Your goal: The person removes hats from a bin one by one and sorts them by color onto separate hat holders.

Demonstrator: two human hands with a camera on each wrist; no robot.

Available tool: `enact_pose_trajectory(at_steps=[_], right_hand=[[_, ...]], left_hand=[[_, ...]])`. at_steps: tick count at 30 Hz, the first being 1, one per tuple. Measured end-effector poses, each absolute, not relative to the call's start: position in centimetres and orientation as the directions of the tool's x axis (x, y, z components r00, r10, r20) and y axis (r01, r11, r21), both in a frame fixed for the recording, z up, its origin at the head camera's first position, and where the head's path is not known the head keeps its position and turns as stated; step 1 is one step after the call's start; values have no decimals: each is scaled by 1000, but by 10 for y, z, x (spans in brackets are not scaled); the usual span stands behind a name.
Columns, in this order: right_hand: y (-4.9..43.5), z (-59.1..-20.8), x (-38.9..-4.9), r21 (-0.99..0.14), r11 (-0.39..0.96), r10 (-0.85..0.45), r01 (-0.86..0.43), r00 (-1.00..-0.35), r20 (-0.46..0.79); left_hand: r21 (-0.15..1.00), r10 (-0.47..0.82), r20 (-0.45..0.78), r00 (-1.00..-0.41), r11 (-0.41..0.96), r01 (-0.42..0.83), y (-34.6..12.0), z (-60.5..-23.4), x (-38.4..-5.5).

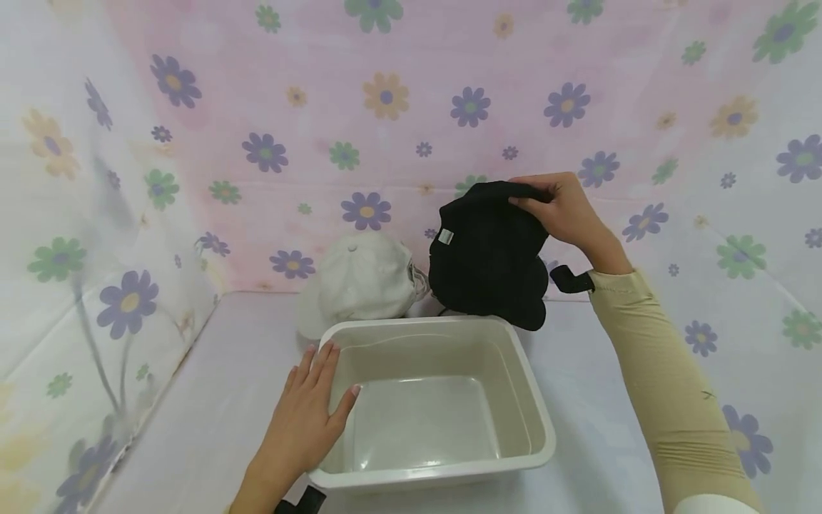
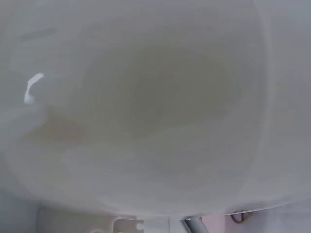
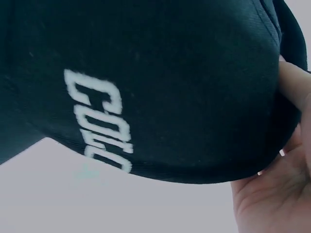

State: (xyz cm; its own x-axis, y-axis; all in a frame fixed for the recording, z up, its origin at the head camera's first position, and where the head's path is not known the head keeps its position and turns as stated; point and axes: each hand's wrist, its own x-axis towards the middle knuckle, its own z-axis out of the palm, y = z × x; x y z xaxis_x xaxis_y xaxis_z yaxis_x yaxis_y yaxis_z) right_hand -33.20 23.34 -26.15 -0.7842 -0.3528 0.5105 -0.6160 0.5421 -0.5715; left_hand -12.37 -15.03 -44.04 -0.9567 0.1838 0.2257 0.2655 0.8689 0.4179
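Note:
My right hand [image 1: 565, 207] pinches the upper edge of a black cap [image 1: 488, 264] and holds it up behind the far right corner of an off-white plastic basin [image 1: 443, 472]. A small white tag shows on the cap in the head view. White raised letters [image 3: 99, 116] run across the black cloth in the right wrist view, with fingers gripping its edge. Flat along the basin's left rim lies my left hand [image 1: 305, 407], its fingers straight and the thumb spread over the inside. The left wrist view is filled by a pale, glossy, blurred surface [image 2: 170, 97].
A white cap [image 1: 366, 275] sits behind the basin at the back left, its brim to the left. The white tabletop [image 1: 212, 400] meets flower-printed cloth walls [image 1: 411, 143] at the back and sides.

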Motion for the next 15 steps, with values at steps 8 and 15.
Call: enact_pose_trajectory(at_steps=[8,15], right_hand=[[225,-311,-378,-598,564,-461,-569,-818,344],[217,-347,-383,-609,557,-523,-564,-808,270]], left_hand=[[426,175,219,-960,868,255,-150,-442,-125],[433,169,227,-959,865,255,-150,-442,-124]])
